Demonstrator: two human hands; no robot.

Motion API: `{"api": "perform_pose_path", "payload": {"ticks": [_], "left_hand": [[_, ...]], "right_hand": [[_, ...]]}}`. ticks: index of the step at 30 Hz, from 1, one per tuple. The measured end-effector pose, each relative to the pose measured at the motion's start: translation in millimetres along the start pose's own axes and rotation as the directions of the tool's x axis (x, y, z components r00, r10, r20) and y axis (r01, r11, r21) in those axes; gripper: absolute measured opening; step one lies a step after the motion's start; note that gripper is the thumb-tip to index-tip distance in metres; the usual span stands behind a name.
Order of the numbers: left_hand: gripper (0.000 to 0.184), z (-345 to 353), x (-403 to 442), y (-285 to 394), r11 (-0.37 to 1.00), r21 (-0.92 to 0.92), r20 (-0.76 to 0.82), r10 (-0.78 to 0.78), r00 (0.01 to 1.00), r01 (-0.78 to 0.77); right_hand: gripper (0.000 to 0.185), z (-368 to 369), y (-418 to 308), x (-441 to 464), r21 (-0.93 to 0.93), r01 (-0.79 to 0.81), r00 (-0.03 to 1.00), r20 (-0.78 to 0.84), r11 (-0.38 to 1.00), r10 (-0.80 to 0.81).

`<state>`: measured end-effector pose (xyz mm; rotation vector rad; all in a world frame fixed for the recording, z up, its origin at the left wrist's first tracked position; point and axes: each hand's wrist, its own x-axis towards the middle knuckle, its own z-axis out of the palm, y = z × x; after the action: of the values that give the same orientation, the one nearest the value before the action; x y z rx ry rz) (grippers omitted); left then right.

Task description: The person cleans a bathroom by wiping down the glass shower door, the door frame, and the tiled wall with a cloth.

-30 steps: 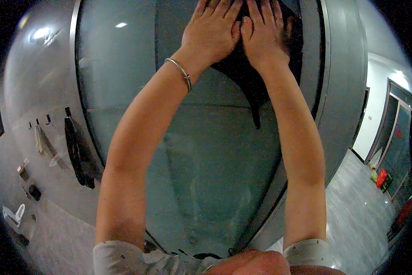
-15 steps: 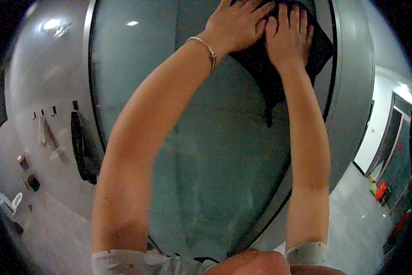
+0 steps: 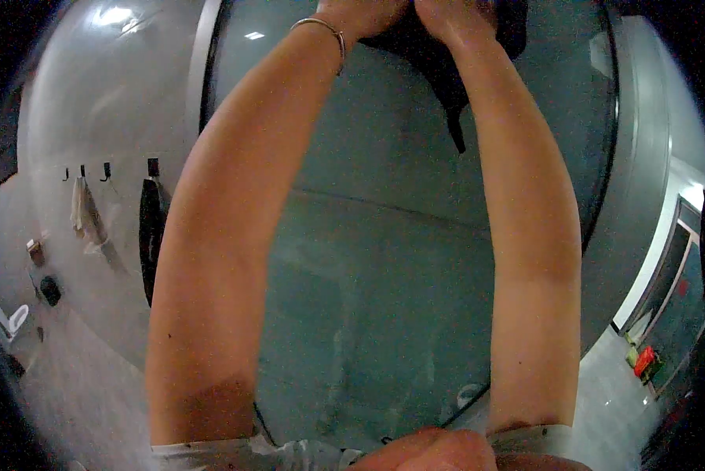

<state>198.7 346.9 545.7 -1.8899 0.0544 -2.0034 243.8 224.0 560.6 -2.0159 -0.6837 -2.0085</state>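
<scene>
Both arms reach up in front of a large greenish glass panel (image 3: 376,290). My left hand (image 3: 368,14), with a silver bracelet (image 3: 333,31) at its wrist, is at the top edge of the view. Close beside it on the right is my right hand (image 3: 460,20). The fingers of both hands are cut off by the frame, so their grip is hidden. A black cloth (image 3: 427,59) lies behind and between the hands, against the glass, with one narrow corner hanging down. Its upper part is out of view.
Left of the glass, a grey wall carries hooks with a pale cloth (image 3: 85,212) and a dark hanging item (image 3: 150,235). A toilet seat (image 3: 9,320) shows at far left. On the right are a door (image 3: 678,290) and a red item (image 3: 644,361) on the floor.
Both hands and the black cloth have shifted up in the view, partly out of it. Earlier, the fingers lay spread on the cloth. The surroundings have shifted slightly as the camera moved.
</scene>
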Motion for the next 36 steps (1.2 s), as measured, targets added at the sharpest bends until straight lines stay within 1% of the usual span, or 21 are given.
{"api": "perform_pose_path", "payload": {"ticks": [2, 3, 5, 8, 9, 12, 14, 15, 17, 20, 21, 23, 24, 26, 28, 29, 30, 32, 34, 35, 36], "left_hand": [[0.049, -1, -3, -30, 0.992, 0.117, 0.065, 0.039, 0.997, -0.047], [0.049, 0, -4, -40, 0.992, 0.119, 0.069, 0.038, 0.997, -0.046], [0.05, 0, -7, -66, 0.996, -0.014, 0.043, -0.091, 0.995, 0.092], [0.05, -3, -21, -100, 0.996, 0.006, -0.002, -0.084, 0.996, 0.085], [0.05, -18, -21, -90, 0.997, 0.014, -0.019, -0.08, 0.997, 0.081], [0.05, -10, -30, -107, 0.996, 0.005, -0.043, -0.084, 0.996, 0.084], [0.049, -5, -38, -129, 0.993, -0.112, -0.09, -0.047, 0.995, 0.037], [0.049, -8, -44, -132, 0.993, -0.109, -0.087, -0.048, 0.995, 0.038], [0.047, -13, -59, -135, 0.985, 0.1, -0.054, -0.138, 0.989, 0.143], [0.045, -26, -72, -138, 0.974, 0.114, 0.029, -0.201, 0.979, 0.196], [0.045, -21, -78, -148, 0.974, 0.112, 0.034, -0.2, 0.979, 0.195], [0.046, -19, -93, -156, 0.966, 0.252, -0.022, 0.068, 0.997, -0.06], [0.046, -20, -100, -154, 0.967, 0.247, -0.014, 0.069, 0.997, -0.064], [0.047, -21, -115, -147, 0.987, 0.0, -0.019, -0.159, 0.987, 0.159], [0.047, -16, -128, -142, 0.987, 0.009, -0.027, -0.159, 0.987, 0.16], [0.047, -18, -139, -137, 0.978, 0.092, -0.023, -0.188, 0.982, 0.189], [0.047, -21, -148, -131, 0.961, 0.173, -0.019, -0.216, 0.976, 0.216], [0.048, -18, -167, -126, 0.945, 0.188, 0.009, -0.274, 0.962, 0.268], [0.047, -20, -194, -128, 0.919, 0.34, -0.059, -0.193, 0.979, 0.201], [0.048, -21, -205, -124, 0.899, 0.425, -0.063, -0.09, 0.994, 0.108], [0.048, -17, -219, -130, 0.899, 0.425, -0.054, -0.09, 0.995, 0.104]], "right_hand": [[0.055, 6, -24, 14, 0.054, 0.03, 0.999, -0.013, 0.998, -0.029], [0.055, 9, -35, 18, 0.058, 0.031, 0.999, -0.01, 0.998, -0.031], [0.055, 13, -60, 28, 0.094, 0.038, 0.999, 0.026, 0.995, -0.04], [0.055, 16, -94, 36, 0.077, 0.087, 0.996, -0.001, 0.993, -0.088], [0.055, -2, -89, 29, 0.076, 0.09, 0.996, -0.02, 0.993, -0.089], [0.054, 0, -102, 29, 0.098, 0.117, 0.99, 0.071, 0.988, -0.125], [0.054, 7, -122, 29, 0.067, 0.156, 0.988, -0.012, 0.986, -0.156], [0.054, 9, -129, 28, 0.071, 0.157, 0.988, -0.011, 0.985, -0.157], [0.054, 12, -143, 24, 0.128, 0.144, 0.986, 0.064, 0.981, -0.153], [0.054, 14, -157, 15, 0.193, 0.173, 0.979, 0.072, 0.966, -0.19], [0.053, 19, -165, 11, 0.292, 0.153, 0.985, 0.029, 0.944, -0.168], [0.053, 19, -168, 3, 0.278, 0.169, 0.983, 0.027, 0.946, -0.183], [0.052, 18, -171, -5, 0.264, 0.191, 0.979, 0.021, 0.945, -0.204], [0.052, 19, -175, -19, 0.271, 0.197, 0.979, 0.004, 0.942, -0.205], [0.051, 25, -175, -36, 0.32, 0.227, 0.973, -0.032, 0.92, -0.229], [0.051, 34, -178, -43, 0.329, 0.28, 0.959, -0.144, 0.902, -0.246], [0.051, 43, -179, -51, 0.332, 0.276, 0.961, -0.131, 0.902, -0.245], [0.052, 52, -182, -70, 0.261, 0.359, 0.921, -0.256, 0.896, -0.294], [0.052, 47, -189, -89, 0.283, 0.362, 0.93, -0.179, 0.888, -0.322], [0.052, 50, -191, -99, 0.307, 0.378, 0.923, -0.205, 0.873, -0.327], [0.051, 54, -195, -109, 0.329, 0.394, 0.915, -0.233, 0.858, -0.33]]}}
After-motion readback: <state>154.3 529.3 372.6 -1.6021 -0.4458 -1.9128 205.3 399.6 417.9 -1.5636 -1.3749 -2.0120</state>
